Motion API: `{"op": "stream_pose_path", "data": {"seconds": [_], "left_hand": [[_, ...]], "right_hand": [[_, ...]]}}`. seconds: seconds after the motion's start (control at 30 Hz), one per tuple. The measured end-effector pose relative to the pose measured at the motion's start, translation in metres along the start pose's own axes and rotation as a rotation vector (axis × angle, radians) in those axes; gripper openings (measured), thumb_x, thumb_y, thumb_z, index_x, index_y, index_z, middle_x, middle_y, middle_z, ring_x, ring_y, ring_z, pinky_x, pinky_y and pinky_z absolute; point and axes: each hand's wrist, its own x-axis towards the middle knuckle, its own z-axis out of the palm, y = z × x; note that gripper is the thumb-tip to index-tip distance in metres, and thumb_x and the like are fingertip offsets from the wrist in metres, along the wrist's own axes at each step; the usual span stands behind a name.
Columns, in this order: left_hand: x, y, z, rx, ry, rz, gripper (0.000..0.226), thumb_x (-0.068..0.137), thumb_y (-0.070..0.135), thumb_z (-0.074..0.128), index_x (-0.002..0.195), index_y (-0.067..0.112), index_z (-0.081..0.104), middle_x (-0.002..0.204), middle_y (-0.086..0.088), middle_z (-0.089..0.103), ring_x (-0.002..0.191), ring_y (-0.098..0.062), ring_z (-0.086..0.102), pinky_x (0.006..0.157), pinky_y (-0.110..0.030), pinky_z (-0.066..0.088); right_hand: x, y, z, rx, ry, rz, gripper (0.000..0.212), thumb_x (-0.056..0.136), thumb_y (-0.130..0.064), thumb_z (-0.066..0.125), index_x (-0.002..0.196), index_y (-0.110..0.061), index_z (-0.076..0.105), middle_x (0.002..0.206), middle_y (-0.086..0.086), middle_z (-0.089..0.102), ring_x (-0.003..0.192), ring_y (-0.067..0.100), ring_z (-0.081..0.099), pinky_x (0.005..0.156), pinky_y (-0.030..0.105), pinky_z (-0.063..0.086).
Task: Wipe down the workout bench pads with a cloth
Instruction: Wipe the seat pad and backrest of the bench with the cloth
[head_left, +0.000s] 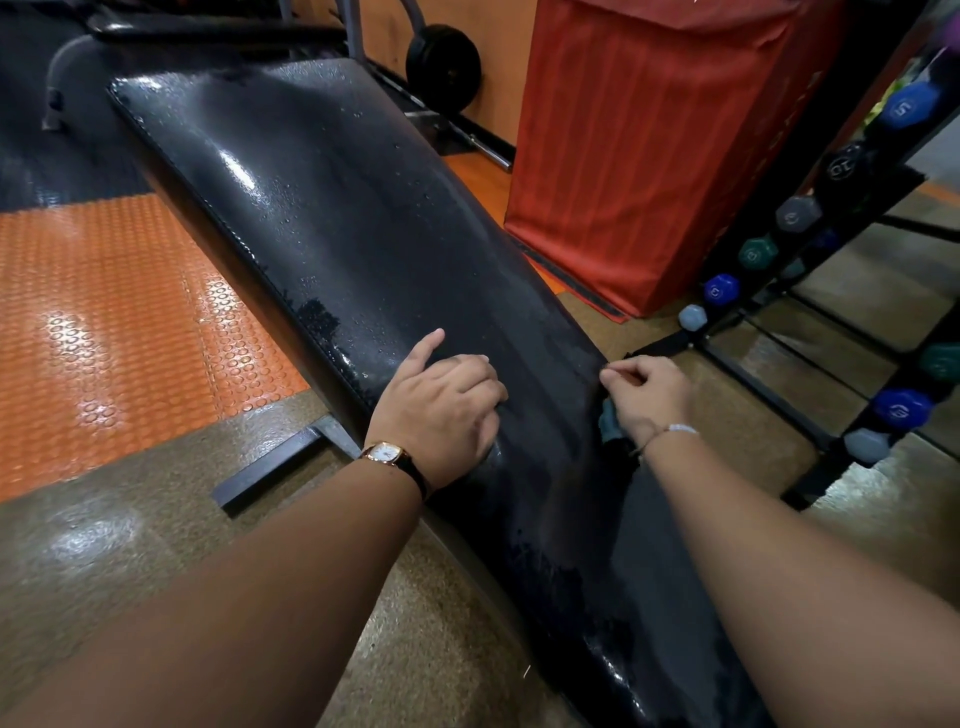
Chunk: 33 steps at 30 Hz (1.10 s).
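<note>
A long black bench pad (363, 218) runs from the far left to the near right, wet with droplets and streaks. My left hand (441, 410), with a watch at the wrist, rests on the pad's near middle, fingers loosely curled and forefinger pointing out, holding nothing. My right hand (649, 397) is at the pad's right edge and grips a bunched teal cloth (609, 422), mostly hidden under the palm.
A red padded box (654, 156) stands right of the bench. A dumbbell rack (810, 322) with several coloured dumbbells lines the right side. A weight plate (443, 67) leans at the back. Orange studded matting (104, 322) lies to the left, and the bench's steel foot (270, 462) sticks out.
</note>
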Motion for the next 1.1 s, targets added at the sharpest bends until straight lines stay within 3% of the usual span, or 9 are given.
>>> {"op": "stream_pose_path", "data": {"seconds": [0.1, 0.2, 0.33, 0.4, 0.57, 0.7, 0.77, 0.97, 1.1], "left_hand": [[0.0, 0.0, 0.0, 0.005, 0.015, -0.003, 0.024, 0.079, 0.019, 0.047, 0.077, 0.022, 0.07, 0.085, 0.007, 0.066, 0.085, -0.014, 0.066, 0.108, -0.039, 0.029], [0.0, 0.0, 0.001, 0.006, 0.02, 0.003, 0.024, 0.079, 0.019, 0.047, 0.077, 0.022, 0.07, 0.085, 0.007, 0.066, 0.085, -0.014, 0.066, 0.109, -0.039, 0.028], [-0.001, 0.0, 0.001, 0.016, 0.014, -0.005, 0.022, 0.08, 0.019, 0.049, 0.077, 0.022, 0.07, 0.085, 0.007, 0.067, 0.087, -0.014, 0.067, 0.11, -0.038, 0.027], [-0.001, 0.001, 0.0, 0.023, 0.019, -0.01, 0.022, 0.08, 0.019, 0.049, 0.074, 0.022, 0.07, 0.083, 0.007, 0.067, 0.087, -0.014, 0.067, 0.11, -0.038, 0.026], [0.0, 0.001, -0.001, 0.019, 0.006, -0.013, 0.024, 0.08, 0.02, 0.048, 0.071, 0.022, 0.069, 0.08, 0.006, 0.065, 0.087, -0.014, 0.067, 0.11, -0.038, 0.025], [0.001, 0.002, -0.001, 0.027, -0.01, -0.015, 0.024, 0.081, 0.021, 0.047, 0.072, 0.022, 0.07, 0.08, 0.006, 0.065, 0.088, -0.015, 0.067, 0.11, -0.039, 0.027], [0.0, 0.002, -0.001, 0.023, -0.007, -0.013, 0.024, 0.08, 0.021, 0.047, 0.072, 0.021, 0.07, 0.08, 0.006, 0.066, 0.088, -0.015, 0.068, 0.109, -0.039, 0.028], [0.0, 0.002, 0.0, 0.019, 0.004, -0.005, 0.024, 0.079, 0.021, 0.047, 0.071, 0.021, 0.07, 0.08, 0.006, 0.066, 0.089, -0.015, 0.068, 0.109, -0.039, 0.027], [0.0, 0.002, 0.0, 0.019, 0.012, -0.008, 0.024, 0.079, 0.02, 0.047, 0.071, 0.021, 0.07, 0.08, 0.005, 0.066, 0.088, -0.015, 0.068, 0.109, -0.038, 0.026]], "right_hand": [[-0.048, -0.001, 0.001, 0.051, -0.076, -0.18, 0.008, 0.077, -0.016, 0.071, 0.084, -0.02, 0.072, 0.088, -0.016, 0.053, 0.095, 0.011, 0.05, 0.088, 0.019, 0.037], [-0.07, 0.028, -0.013, -0.036, -0.06, -0.291, 0.012, 0.073, -0.012, 0.075, 0.083, -0.018, 0.073, 0.089, -0.013, 0.056, 0.094, 0.015, 0.05, 0.086, 0.008, 0.031], [-0.033, 0.026, -0.01, -0.042, -0.012, -0.059, 0.006, 0.076, -0.014, 0.071, 0.078, -0.02, 0.07, 0.09, -0.005, 0.056, 0.1, 0.026, 0.053, 0.09, 0.029, 0.039], [-0.039, 0.009, -0.002, 0.005, -0.035, -0.122, 0.008, 0.075, -0.012, 0.071, 0.077, -0.02, 0.069, 0.089, -0.006, 0.057, 0.099, 0.023, 0.055, 0.091, 0.03, 0.041], [-0.088, 0.017, -0.014, 0.012, -0.191, -0.379, 0.012, 0.071, -0.026, 0.067, 0.083, -0.026, 0.072, 0.095, -0.022, 0.055, 0.098, 0.007, 0.05, 0.092, 0.01, 0.032], [-0.059, 0.021, -0.014, -0.014, -0.06, -0.078, 0.012, 0.081, -0.024, 0.067, 0.091, -0.027, 0.072, 0.121, -0.009, 0.05, 0.119, 0.017, 0.042, 0.101, 0.022, 0.027], [-0.06, 0.007, -0.003, -0.041, -0.011, -0.037, 0.018, 0.085, -0.026, 0.062, 0.1, -0.023, 0.072, 0.132, -0.006, 0.048, 0.125, 0.016, 0.038, 0.104, 0.023, 0.025], [-0.111, 0.011, -0.008, -0.057, -0.15, -0.511, 0.021, 0.08, -0.031, 0.06, 0.095, -0.025, 0.074, 0.114, -0.017, 0.057, 0.112, 0.002, 0.047, 0.103, 0.008, 0.027], [-0.07, 0.009, -0.011, -0.061, -0.088, -0.135, 0.017, 0.085, -0.02, 0.063, 0.099, -0.024, 0.072, 0.121, -0.017, 0.056, 0.119, 0.009, 0.047, 0.101, 0.018, 0.027]]}}
